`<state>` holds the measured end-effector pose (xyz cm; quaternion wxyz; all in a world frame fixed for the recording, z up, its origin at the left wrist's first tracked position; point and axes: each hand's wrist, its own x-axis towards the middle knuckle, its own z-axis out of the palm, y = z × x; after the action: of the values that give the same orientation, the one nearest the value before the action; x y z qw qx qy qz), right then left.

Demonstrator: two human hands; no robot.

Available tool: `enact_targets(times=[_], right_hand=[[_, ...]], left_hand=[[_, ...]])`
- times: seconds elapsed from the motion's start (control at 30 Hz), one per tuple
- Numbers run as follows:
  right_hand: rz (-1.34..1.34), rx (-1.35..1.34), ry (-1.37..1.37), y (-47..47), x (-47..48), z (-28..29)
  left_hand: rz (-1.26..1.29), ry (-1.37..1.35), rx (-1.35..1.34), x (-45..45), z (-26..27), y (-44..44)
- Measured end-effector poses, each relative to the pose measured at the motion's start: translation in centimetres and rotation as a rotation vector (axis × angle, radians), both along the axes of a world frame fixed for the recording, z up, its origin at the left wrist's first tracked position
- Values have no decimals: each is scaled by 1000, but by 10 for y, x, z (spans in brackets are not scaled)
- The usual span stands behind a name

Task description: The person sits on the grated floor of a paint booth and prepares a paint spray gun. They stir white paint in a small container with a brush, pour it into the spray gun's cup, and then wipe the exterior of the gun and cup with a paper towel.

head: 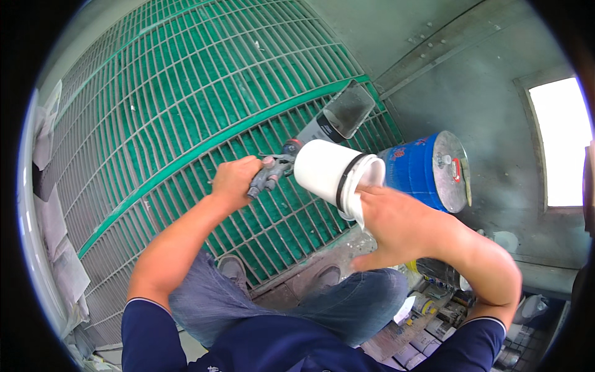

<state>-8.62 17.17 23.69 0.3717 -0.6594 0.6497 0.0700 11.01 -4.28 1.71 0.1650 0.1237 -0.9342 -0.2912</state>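
My left hand (237, 179) grips a paint spray gun (274, 172), its grey body smeared with paint. Joined to the gun is a white plastic cup (320, 169) with a black band (346, 179) near its rim, tilted so its mouth faces right. My right hand (399, 221) is at that mouth, its fingers partly inside and hidden, its thumb spread apart below. A white piece of cloth or paper (358, 209) shows under those fingers at the rim; whether they pinch it is unclear. Slight blur covers the right hand.
Green-backed metal floor grating (186, 102) lies ahead. Beyond the cup is a grey open-topped container (351, 109). A blue metal drum (409, 172) sits against the grey wall (469, 107). Several cans and bottles (423, 342) crowd the low right. Paper sheets (67, 265) hang at the left.
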Motion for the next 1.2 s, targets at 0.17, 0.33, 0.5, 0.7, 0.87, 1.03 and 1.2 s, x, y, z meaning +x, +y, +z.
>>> enact_targets(times=[0.17, 0.33, 0.5, 0.7, 0.87, 1.03, 1.2], right_hand=[[480, -333, 842, 16, 0, 9], [395, -219, 390, 14, -8, -41], [-199, -330, -407, -15, -9, -59], [-1291, -106, -1722, -11, -3, -73], [-1577, -404, -1453, 22, -8, -58], [-531, -964, 68, 21, 12, -46], [-19, -488, 413, -14, 25, -69]], left_hand=[[-134, -75, 163, 4, -12, -6], [-140, -14, -2, -6, -2, -1], [23, 208, -173, -7, 9, -5], [84, 195, -149, -10, 0, 7], [157, 110, -184, -14, -2, -6], [205, -75, -216, -10, 0, -10], [136, -215, -261, -9, 7, -3]])
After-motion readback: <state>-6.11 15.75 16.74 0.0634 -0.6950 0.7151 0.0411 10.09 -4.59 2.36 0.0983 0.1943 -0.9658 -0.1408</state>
